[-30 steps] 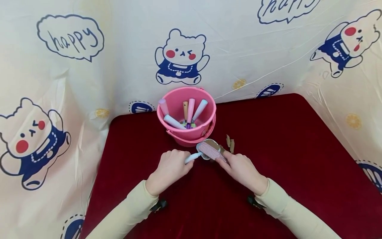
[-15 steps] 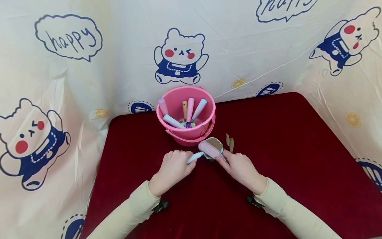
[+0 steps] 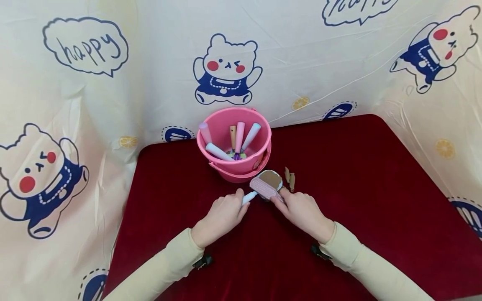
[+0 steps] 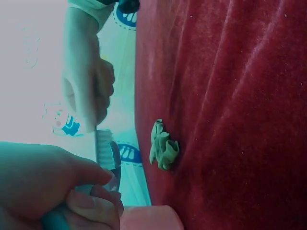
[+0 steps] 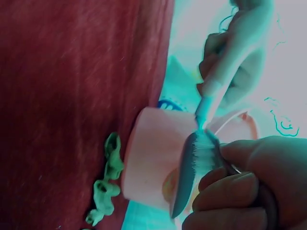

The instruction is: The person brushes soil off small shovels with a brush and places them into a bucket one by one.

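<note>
My left hand (image 3: 222, 213) grips the light-blue handle (image 3: 249, 197) of a tool with a round flat head (image 3: 272, 179). Its face is brown with a pale blue rim, and it is tilted toward the head camera. My right hand (image 3: 301, 211) holds a mauve scrub brush (image 3: 263, 188) with a dotted back. The brush lies across the lower part of the round head and hides it there. In the right wrist view, its white bristles (image 5: 204, 154) face the dark edge-on head (image 5: 183, 179), right at its surface.
Just behind the hands stands a pink bucket (image 3: 235, 168) with several tool handles (image 3: 251, 137) poking up inside. Curled brown scraps (image 3: 290, 179) lie on the dark red cloth (image 3: 361, 188) to its right. A printed white curtain (image 3: 158, 62) encloses the table.
The left hand has moved slightly right, pushing the round head up and right past the brush, so more of its brown face shows. The right hand has stayed almost in place.
</note>
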### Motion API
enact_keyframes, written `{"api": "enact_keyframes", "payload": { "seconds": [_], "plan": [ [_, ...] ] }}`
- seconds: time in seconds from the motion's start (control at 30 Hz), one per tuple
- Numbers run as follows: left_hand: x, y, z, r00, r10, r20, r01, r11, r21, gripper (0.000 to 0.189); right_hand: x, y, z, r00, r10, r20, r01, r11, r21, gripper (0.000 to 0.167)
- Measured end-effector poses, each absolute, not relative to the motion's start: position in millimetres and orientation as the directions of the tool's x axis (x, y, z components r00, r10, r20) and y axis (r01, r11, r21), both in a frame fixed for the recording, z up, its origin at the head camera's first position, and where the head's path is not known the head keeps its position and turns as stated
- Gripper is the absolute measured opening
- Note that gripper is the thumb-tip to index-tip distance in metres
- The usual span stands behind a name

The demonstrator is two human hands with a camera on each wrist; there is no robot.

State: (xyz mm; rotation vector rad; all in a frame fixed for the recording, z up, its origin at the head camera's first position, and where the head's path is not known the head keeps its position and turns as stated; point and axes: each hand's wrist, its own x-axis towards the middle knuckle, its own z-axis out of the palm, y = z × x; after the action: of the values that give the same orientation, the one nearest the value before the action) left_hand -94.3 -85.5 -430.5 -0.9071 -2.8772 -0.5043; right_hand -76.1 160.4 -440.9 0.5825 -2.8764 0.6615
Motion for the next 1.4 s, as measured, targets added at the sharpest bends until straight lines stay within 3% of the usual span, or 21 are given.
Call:
{"api": "enact_keyframes", "payload": {
  "seconds": [0.2, 0.43, 0.77, 1.03, 1.4],
  "plan": [
    [-94.5, -83.6, -433.5, -0.817, 0.556, 0.154, 0.575, 0.763, 0.295, 0.030, -75.2, 161.5, -444.1, -0.936, -0.282, 0.212, -0.345, 0.853, -0.391, 0.030],
    [-94.6, -82.2, -437.8, -0.823, 0.554, 0.123, 0.565, 0.776, 0.281, 0.029, -75.8, 162.9, -446.9, -0.914, -0.336, 0.227, -0.401, 0.834, -0.380, 0.024],
    [-94.2, -81.5, -439.1, -0.829, 0.554, 0.078, 0.548, 0.777, 0.309, 0.027, -76.0, 165.2, -451.5, -0.941, -0.258, 0.220, -0.328, 0.856, -0.400, 0.035],
    [-93.5, -81.0, -441.0, -0.831, 0.544, 0.121, 0.550, 0.766, 0.332, 0.027, -75.8, 161.3, -452.3, -0.907, -0.345, 0.240, -0.413, 0.836, -0.360, 0.026],
    [-95.9, -84.3, -443.4, -0.862, 0.481, 0.163, 0.503, 0.765, 0.402, 0.024, -76.0, 161.4, -451.0, -0.929, -0.294, 0.225, -0.361, 0.855, -0.371, 0.031]
  ]
}}
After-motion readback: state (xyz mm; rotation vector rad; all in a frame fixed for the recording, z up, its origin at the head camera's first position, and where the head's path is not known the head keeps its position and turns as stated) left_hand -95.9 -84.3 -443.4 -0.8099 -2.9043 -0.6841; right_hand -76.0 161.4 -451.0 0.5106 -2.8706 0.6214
